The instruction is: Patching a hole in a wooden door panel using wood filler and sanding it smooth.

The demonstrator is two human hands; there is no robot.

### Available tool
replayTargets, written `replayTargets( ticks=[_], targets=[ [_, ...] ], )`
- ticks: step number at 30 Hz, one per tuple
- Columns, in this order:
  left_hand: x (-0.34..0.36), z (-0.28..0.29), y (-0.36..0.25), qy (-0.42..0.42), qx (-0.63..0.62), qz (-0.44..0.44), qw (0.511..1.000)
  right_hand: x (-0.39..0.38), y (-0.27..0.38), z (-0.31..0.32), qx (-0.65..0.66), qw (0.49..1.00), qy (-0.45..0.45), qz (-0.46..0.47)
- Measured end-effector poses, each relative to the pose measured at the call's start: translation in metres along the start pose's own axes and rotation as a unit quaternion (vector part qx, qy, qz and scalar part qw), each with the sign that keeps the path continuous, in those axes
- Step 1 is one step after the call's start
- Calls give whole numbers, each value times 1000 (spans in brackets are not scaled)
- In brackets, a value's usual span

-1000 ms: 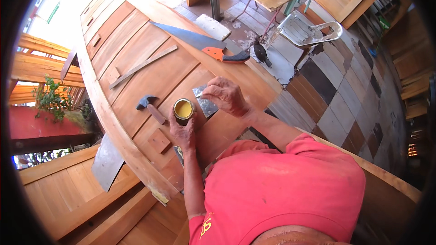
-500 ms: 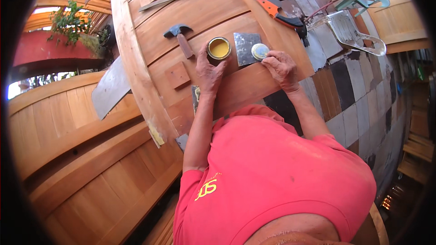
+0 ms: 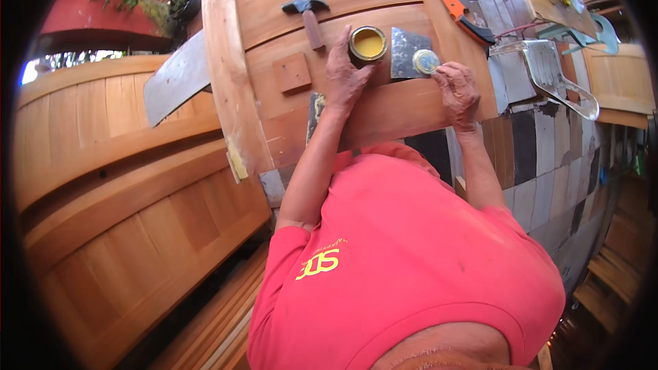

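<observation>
My left hand point(image 3: 348, 77) is wrapped round a small open can point(image 3: 367, 44) of yellow paste or paint, which stands on the wooden panel point(image 3: 384, 113). To its right lies a dark flat metal plate point(image 3: 406, 49). A round lid point(image 3: 425, 62), smeared pale, is over the plate's right part. My right hand point(image 3: 458, 92) has its fingers pinched at the near right edge of this lid. Whether the lid rests on the plate or is held just above it, I cannot tell. A stained flat scraper-like piece point(image 3: 316, 111) is partly hidden by my left forearm.
Left of the can are a claw hammer point(image 3: 312, 20) and a square wood block point(image 3: 292, 73). A handsaw point(image 3: 452, 3) with an orange and black handle lies at the far right. Beyond the panel stands a whitish metal tray-like frame point(image 3: 548, 72). Wooden panels point(image 3: 123, 226) fill the left.
The view has shifted, so the panel and tools sit further right and higher. My left hand stays on the can; the right fingers remain at the lid, which has shifted slightly over the plate.
</observation>
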State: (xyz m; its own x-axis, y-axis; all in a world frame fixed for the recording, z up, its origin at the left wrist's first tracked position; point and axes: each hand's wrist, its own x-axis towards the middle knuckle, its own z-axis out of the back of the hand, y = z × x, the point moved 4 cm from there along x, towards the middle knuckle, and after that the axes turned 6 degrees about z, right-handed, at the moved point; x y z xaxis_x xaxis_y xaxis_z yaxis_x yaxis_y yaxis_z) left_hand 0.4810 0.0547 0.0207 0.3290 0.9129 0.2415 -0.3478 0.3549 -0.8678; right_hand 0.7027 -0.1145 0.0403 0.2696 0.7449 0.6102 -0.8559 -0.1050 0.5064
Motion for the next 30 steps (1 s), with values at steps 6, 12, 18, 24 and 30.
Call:
replayTargets(
  ticks=[6,12,18,24,30],
  targets=[
    [0,-1,7,-54,10,-72,996,-15,10,8,5,998,-45,-35],
    [-3,10,7,-96,-162,-4,982,-74,38,21,28,993,-41,-109],
    [-26,75,-18,-169,-313,21,934,-97,71,22,29,992,-8,-122],
    [-133,143,-15,-178,-29,-31,983,-116,90,25,-5,997,37,-67],
    [-257,234,44,-348,116,164,916,-155,97,36,-2,990,85,-112]
  ],
)
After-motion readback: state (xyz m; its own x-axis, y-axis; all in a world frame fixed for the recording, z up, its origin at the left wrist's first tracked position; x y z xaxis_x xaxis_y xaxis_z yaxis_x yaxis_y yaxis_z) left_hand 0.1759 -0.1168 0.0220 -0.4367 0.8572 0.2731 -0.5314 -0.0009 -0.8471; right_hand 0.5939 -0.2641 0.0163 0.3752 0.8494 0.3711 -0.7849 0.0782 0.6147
